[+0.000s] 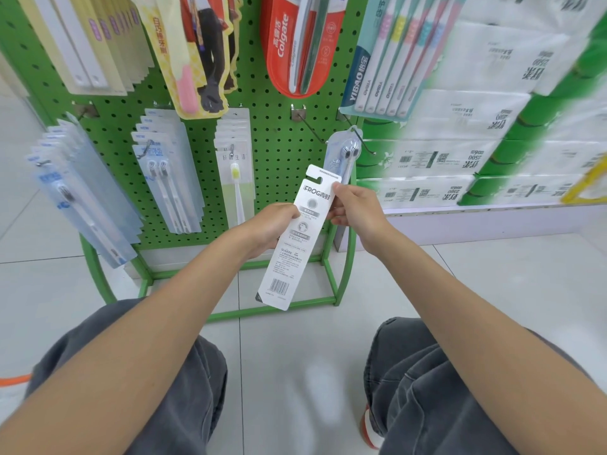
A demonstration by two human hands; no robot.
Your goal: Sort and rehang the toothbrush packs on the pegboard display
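Left hand and right hand both grip a white toothbrush pack before the green pegboard

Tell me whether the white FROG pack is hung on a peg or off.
Off. The left hand and right hand hold the FROG pack before the pegboard; its hang slot is free.

Bright even light; right edge blurred; wide-angle bending at edges.

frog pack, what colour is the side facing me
The pack is white with grey print and a black barcode; head view.
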